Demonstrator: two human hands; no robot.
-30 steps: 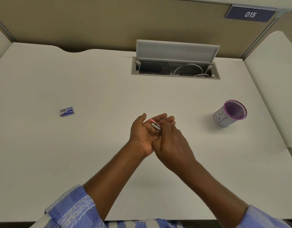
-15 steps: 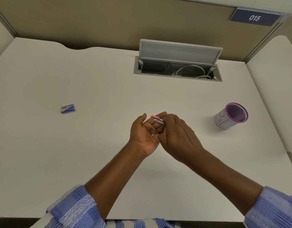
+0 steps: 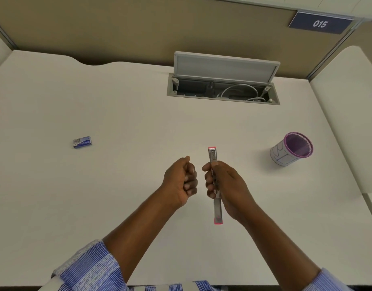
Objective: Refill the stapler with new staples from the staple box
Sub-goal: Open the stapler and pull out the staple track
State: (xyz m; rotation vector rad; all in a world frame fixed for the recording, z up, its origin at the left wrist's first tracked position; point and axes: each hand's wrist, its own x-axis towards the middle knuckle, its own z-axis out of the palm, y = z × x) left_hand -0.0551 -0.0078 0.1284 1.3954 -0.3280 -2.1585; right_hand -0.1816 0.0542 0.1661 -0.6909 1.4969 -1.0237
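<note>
I log: white tabletop (image 3: 128, 106); staple box (image 3: 82, 142) far left of stapler (image 3: 215, 185), gripped by right hand (image 3: 225, 185); left hand (image 3: 180, 181) fisted.

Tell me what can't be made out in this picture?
All in the head view:
- Stapler: its middle is hidden by the right hand; whether staples are inside is too small to tell.
- Left hand: curled shut, so anything in it is hidden.
- Staple box: print too small to read.
- Desk hatch: its depths are in shadow.
</note>
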